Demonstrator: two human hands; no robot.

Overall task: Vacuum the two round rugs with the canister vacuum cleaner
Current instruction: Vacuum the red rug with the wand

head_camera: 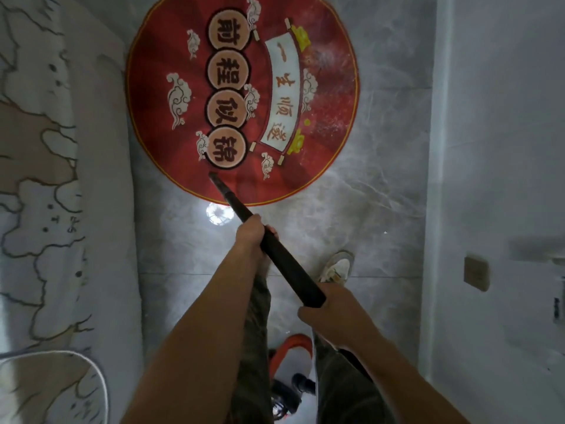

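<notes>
A round red rug (330, 96) with a gold rim, cloud patterns and printed characters lies on the grey marble floor ahead. A dark vacuum wand (286, 264) slants from lower right to upper left, and its narrow tip (213, 176) rests on the rug's near part. My left hand (250, 235) grips the wand partway along its length. My right hand (321, 313) grips its rear end. The orange and white canister vacuum (290, 356) sits on the floor between my legs, partly hidden by them. Only one rug is in view.
A bed with a white patterned cover (46, 194) runs along the left. A white wall (495, 148) with a beige switch plate (476, 273) closes the right side. My shoe (336, 267) stands on the floor near the wand. A ceiling light reflects on the tile (218, 213).
</notes>
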